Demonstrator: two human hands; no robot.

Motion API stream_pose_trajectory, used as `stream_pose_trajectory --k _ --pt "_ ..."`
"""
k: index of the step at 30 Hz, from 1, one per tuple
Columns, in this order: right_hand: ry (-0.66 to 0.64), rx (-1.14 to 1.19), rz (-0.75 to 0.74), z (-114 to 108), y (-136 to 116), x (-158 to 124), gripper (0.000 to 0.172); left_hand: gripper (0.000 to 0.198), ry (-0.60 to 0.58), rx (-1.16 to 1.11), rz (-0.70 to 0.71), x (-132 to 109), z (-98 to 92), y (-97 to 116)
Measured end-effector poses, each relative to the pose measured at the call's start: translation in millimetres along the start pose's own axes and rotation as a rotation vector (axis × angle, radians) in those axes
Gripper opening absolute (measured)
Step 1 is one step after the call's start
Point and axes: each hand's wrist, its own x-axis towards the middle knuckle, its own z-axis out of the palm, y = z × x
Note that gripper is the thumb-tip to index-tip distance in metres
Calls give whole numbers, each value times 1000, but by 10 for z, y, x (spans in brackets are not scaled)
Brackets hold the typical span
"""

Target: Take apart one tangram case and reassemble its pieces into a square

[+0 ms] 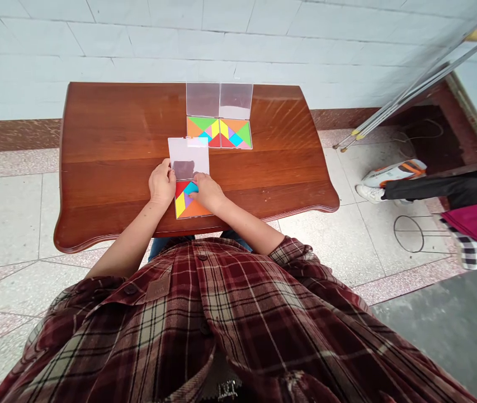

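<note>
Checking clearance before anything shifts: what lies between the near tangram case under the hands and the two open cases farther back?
In the head view, only the near tangram case's raised clear lid and bare table separate it from the two open cases.

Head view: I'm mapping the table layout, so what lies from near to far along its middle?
Near tangram case under the left hand and right hand → its raised clear lid → two open tangram cases side by side → their upright lids.
</note>
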Motion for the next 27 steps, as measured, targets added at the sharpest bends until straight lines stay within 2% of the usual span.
stream_pose_trajectory --k 4,8,11,14,17,20,22,24,25,27 --pt "14 20 -11 46 43 58 29 20 -5 -13 -5 -3 0 29" --pt "9 161 -32 18 111 96 16 19 5 -62 -25 -15 -17 43" --pt "55 354 -58 -62 308 101 14 24 30 -123 -45 -27 -35 33" --pt "200 461 -2 -189 655 74 12 27 68 -169 -85 -36 -39 17" --pt "288 317 103 -315 1009 20 11 27 108 -219 -133 -39 -28 6" --pt "339 130 167 -376 1167 -38 9 25 126 -258 -147 -42 -18 8" --pt "409 68 154 -361 1098 -68 17 22 125 -265 -145 -44 -22 17" --pt "425 55 64 -299 890 -93 26 21 114 -262 -146 -47 -33 32" --pt "392 60 0 -251 747 -105 27 21 107 -260 -148 -49 -39 40" --pt "193 82 -140 -134 422 -125 28 22 101 -251 -146 -51 -51 55"
